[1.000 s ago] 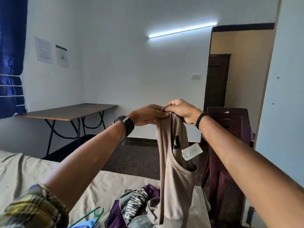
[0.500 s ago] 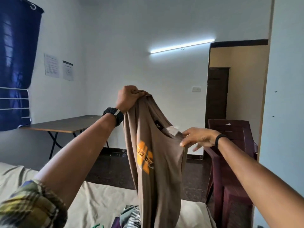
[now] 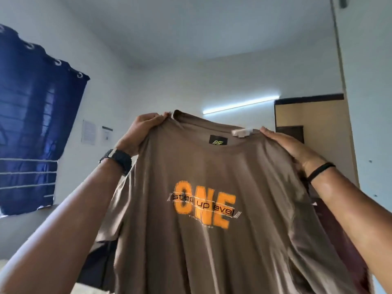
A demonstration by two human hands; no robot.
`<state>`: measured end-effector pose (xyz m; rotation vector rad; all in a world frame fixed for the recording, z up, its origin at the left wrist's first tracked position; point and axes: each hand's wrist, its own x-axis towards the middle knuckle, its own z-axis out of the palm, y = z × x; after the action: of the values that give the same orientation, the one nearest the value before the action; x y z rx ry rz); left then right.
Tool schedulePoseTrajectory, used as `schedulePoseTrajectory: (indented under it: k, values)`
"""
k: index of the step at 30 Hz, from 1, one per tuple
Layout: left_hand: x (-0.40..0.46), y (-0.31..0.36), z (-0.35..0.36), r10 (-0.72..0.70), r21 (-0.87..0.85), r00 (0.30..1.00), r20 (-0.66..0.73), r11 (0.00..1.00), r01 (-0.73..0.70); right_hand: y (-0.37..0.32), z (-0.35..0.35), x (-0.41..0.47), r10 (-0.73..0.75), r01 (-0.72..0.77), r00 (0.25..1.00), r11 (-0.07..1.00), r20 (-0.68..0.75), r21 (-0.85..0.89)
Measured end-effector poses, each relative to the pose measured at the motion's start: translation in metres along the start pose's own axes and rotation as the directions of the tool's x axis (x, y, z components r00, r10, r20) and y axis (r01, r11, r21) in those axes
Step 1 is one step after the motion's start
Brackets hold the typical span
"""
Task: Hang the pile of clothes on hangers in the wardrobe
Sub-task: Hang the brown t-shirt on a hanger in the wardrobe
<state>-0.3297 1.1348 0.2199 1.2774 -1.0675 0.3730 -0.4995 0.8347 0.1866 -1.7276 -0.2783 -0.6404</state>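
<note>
Two bare forearms reach up from the bottom corners and hold a brown T-shirt point(image 3: 212, 209) spread wide at head height. The left hand point(image 3: 144, 132), with a dark watch point(image 3: 118, 159) on its wrist, has its fingers curled over and pinching the left shoulder seam just beside the collar. The right hand point(image 3: 290, 148), with a thin black band point(image 3: 320, 170) on its wrist, grips the right shoulder; its fingers lie along and behind the cloth, and the fingertips are hidden, so how tightly they close is hard to judge.

The shirt hangs straight down from both hands, its long axis vertical. The shoulder line runs across the view and slopes slightly down toward the right. Orange letters reading ONE face the camera. The neck opening point(image 3: 212, 132), with a black label and a white tag point(image 3: 241, 132), sits between the two hands, a little nearer the left hand. That opening, or the hem below, is where a hanger would have to go. No hanger and no wardrobe are in view, so the shirt is not yet hung.

A sliver of pale bedding shows at the lower left edge. Behind are white walls, a blue curtain point(image 3: 38, 124) at the left, two paper notices point(image 3: 95, 132), a lit tube light point(image 3: 241, 105) and a dark doorway point(image 3: 292, 132) at the right.
</note>
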Motion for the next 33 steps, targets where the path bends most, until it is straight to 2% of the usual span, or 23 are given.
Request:
schedulePoseTrajectory:
  k: [2, 5, 7, 9, 11, 13, 15, 17, 19, 21, 22, 24, 26, 28, 31, 33]
  values:
    - [0.004, 0.000, 0.000, -0.066, -0.099, 0.993, 0.095, 0.992, 0.075, 0.000, 0.001, 0.008, 0.029, -0.029, 0.999, 1.000, 0.020, 0.002]
    - [-0.009, -0.038, 0.001, -0.276, -0.027, 0.925, 0.263, 0.956, 0.293, 0.041, 0.008, 0.014, 0.183, -0.182, 0.982, 0.983, 0.040, -0.016]
    - [-0.032, -0.088, 0.007, -0.456, 0.153, 0.808, 0.375, 0.889, 0.431, 0.093, 0.015, 0.009, 0.340, -0.336, 0.939, 0.940, 0.050, -0.063]
    - [-0.074, -0.155, 0.016, -0.611, 0.395, 0.668, 0.426, 0.789, 0.470, 0.159, 0.026, -0.007, 0.481, -0.465, 0.870, 0.874, 0.111, -0.143]
    - [-0.130, -0.222, 0.028, -0.763, 0.554, 0.495, 0.415, 0.644, 0.528, 0.225, 0.037, -0.030, 0.602, -0.561, 0.779, 0.793, 0.174, -0.237]
    - [-0.188, -0.281, 0.039, -0.852, 0.639, 0.371, 0.370, 0.523, 0.564, 0.289, 0.046, -0.054, 0.703, -0.637, 0.679, 0.707, 0.209, -0.308]
    - [-0.235, -0.320, 0.049, -0.897, 0.695, 0.321, 0.305, 0.440, 0.568, 0.341, 0.052, -0.076, 0.778, -0.698, 0.592, 0.625, 0.208, -0.350]
    - [-0.266, -0.350, 0.055, -0.910, 0.751, 0.326, 0.255, 0.399, 0.526, 0.380, 0.058, -0.094, 0.838, -0.704, 0.517, 0.532, 0.175, -0.470]
    - [-0.279, -0.371, 0.059, -0.916, 0.782, 0.346, 0.204, 0.365, 0.505, 0.405, 0.059, -0.102, 0.860, -0.664, 0.504, 0.445, 0.079, -0.601]
    - [-0.279, -0.390, 0.059, -0.911, 0.793, 0.388, 0.142, 0.339, 0.506, 0.424, 0.057, -0.099, 0.823, -0.623, 0.566, 0.400, -0.035, -0.673]
    - [-0.277, -0.400, 0.058, -0.896, 0.790, 0.436, 0.080, 0.324, 0.520, 0.433, 0.055, -0.094, 0.784, -0.621, 0.612, 0.397, -0.102, -0.675]
    - [-0.274, -0.419, 0.056, -0.833, 0.765, 0.547, -0.088, 0.295, 0.573, 0.449, 0.056, -0.084, 0.678, -0.630, 0.697, 0.427, -0.231, -0.649]
    - [-0.277, -0.435, 0.057, -0.771, 0.747, 0.603, -0.206, 0.274, 0.605, 0.469, 0.059, -0.077, 0.586, -0.627, 0.746, 0.460, -0.315, -0.629]
    - [-0.285, -0.453, 0.061, -0.785, 0.775, 0.589, -0.190, 0.248, 0.581, 0.490, 0.069, -0.075, 0.604, -0.619, 0.745, 0.468, -0.283, -0.631]
    - [-0.308, -0.469, 0.065, -0.889, 0.839, 0.456, -0.035, 0.222, 0.497, 0.518, 0.089, -0.082, 0.724, -0.576, 0.679, 0.426, -0.118, -0.698]
    - [-0.325, -0.472, 0.061, -0.907, 0.854, 0.421, 0.035, 0.246, 0.458, 0.524, 0.106, -0.088, 0.731, -0.567, 0.675, 0.429, -0.098, -0.704]
